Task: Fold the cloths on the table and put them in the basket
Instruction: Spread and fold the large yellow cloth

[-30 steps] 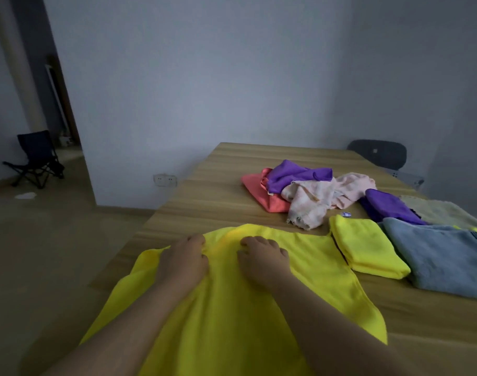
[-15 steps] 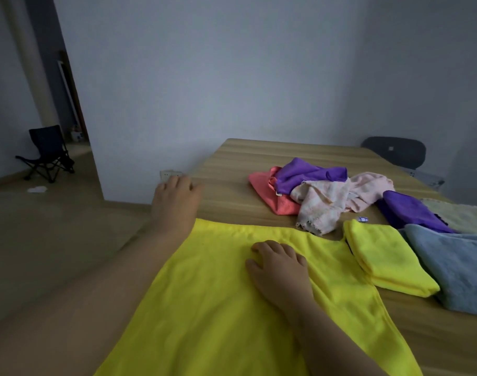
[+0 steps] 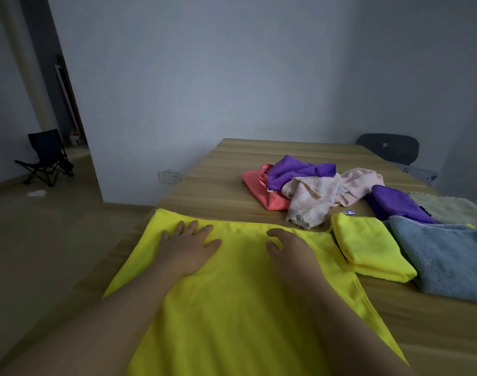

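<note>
One long wooden table (image 3: 218, 191) fills the right half of the view, and every cloth in sight lies on it. Largest is a bright yellow cloth (image 3: 240, 294), spread flat at the table's near left corner, its left edge hanging past the table's side. To its right, at the frame's edge, lies a thick blue cloth (image 3: 443, 256), folded over. Farther back sits a loose heap: a coral cloth (image 3: 259, 185) underneath, a purple cloth (image 3: 294, 169) on top and a crumpled pale pink cloth (image 3: 313, 202) spilling toward the front. A smaller folded yellow cloth (image 3: 367, 245) rests between the spread one and the blue one, touching both. Behind the blue one are a second purple cloth (image 3: 394, 204) and a pale green cloth (image 3: 448, 207). Both hands rest on the spread yellow cloth near its far edge, well apart. The left hand (image 3: 188, 248) lies palm down with fingers straight and splayed, pressing the fabric. The right hand (image 3: 291, 253) has its fingers loosely bent, tips down toward the cloth, gripping nothing that shows. A dark folding chair (image 3: 46, 157) stands on the floor far left, and a white wall socket (image 3: 169, 177) sits low on the wall.
</note>
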Tool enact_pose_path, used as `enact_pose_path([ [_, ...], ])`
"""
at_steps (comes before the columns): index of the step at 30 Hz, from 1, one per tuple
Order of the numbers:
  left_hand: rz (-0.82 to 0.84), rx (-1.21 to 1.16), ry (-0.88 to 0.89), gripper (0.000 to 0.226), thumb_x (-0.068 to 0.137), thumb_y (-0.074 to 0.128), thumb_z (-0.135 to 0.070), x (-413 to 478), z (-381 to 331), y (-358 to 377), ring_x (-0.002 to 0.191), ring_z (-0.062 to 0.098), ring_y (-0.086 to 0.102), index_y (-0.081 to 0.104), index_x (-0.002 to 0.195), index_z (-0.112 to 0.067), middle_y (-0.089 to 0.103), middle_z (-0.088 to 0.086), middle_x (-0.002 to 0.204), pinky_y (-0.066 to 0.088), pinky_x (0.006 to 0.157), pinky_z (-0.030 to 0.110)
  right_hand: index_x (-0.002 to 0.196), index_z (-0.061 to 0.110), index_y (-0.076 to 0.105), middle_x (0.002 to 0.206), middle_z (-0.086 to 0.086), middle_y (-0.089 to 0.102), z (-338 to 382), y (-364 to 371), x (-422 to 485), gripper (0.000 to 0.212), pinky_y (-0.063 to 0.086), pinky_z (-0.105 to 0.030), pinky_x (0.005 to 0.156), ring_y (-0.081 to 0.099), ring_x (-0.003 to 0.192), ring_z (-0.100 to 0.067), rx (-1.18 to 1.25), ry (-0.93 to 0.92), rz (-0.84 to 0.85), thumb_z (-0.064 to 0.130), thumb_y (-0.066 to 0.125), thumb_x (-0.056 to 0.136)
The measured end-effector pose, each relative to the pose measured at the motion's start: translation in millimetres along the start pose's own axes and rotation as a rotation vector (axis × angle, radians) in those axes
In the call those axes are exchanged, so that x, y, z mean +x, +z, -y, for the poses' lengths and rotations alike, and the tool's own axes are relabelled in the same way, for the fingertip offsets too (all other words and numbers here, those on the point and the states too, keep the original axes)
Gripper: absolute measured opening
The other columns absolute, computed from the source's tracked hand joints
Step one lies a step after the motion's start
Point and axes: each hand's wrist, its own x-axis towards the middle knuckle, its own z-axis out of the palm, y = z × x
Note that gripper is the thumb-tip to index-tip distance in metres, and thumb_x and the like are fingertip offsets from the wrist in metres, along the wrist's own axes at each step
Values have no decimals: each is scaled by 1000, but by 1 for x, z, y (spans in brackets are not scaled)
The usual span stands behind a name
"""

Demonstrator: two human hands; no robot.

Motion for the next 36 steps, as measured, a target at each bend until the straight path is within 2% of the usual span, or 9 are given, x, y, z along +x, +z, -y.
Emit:
enact_pose_path([
  [4,-243,25,121,49,100,27,-42,-20,-29,-9,146,18,8,18,147,-34,10,-4,158,11,117,45,140,21,39,146,4,38,-24,-29,-14,42,32,-29,107,32,135,-15,-178,-19,68,27,39,99],
  [8,99,-82,227,58,93,22,-62,-51,-67,3,146,18,-4,9,147,-43,-1,-9,159,2,117,48,143,20,34,150,3,34,-34,-42,-27,44,30,-28,107,31,137,-16,-173,-7,158,26,36,100],
  [12,70,51,214,63,88,18,-71,-57,-57,15,146,16,-10,2,145,-50,-8,-14,158,-4,116,51,145,22,30,153,5,28,-47,-46,-43,46,23,-29,113,22,142,-13,-239,-43,213,31,36,100],
  [15,87,82,223,61,89,18,-69,-54,-48,10,146,14,-10,1,145,-50,-8,-15,157,-3,116,51,144,23,33,150,4,33,-55,-52,-48,46,27,-27,109,31,137,-14,-191,-40,163,30,40,99],
  [18,131,80,206,61,90,19,-67,-54,-44,4,146,14,-10,1,145,-48,-8,-14,158,-2,116,52,134,21,47,136,-1,50,-62,-55,-54,38,40,-28,95,50,117,-19,-72,21,1,25,46,96],
  [23,6,25,245,54,96,22,-58,-64,-70,6,146,14,-11,9,146,-46,-6,-12,158,-3,116,50,119,19,57,110,-2,61,-71,-53,-65,30,40,-33,86,50,105,-21,-191,142,-227,26,47,91],
  [28,64,40,225,56,94,18,-61,-69,-79,19,146,15,-8,4,146,-46,-6,-12,158,-2,117,50,105,23,58,111,3,59,-70,-57,-70,28,33,-34,92,48,108,-21,-270,259,-186,40,48,86],
  [33,113,57,227,55,95,17,-60,-70,-82,17,146,15,-9,3,147,-45,-7,-12,158,-2,116,51,90,27,55,103,6,60,-72,-57,-72,11,30,-34,90,47,105,-19,-165,239,-137,35,51,84],
  [36,104,-28,180,50,97,21,-54,-66,-90,4,144,20,11,29,143,-36,16,-4,156,12,114,48,87,27,54,98,7,61,-71,-57,-72,5,29,-33,84,49,103,-19,-107,215,-164,32,52,85],
])
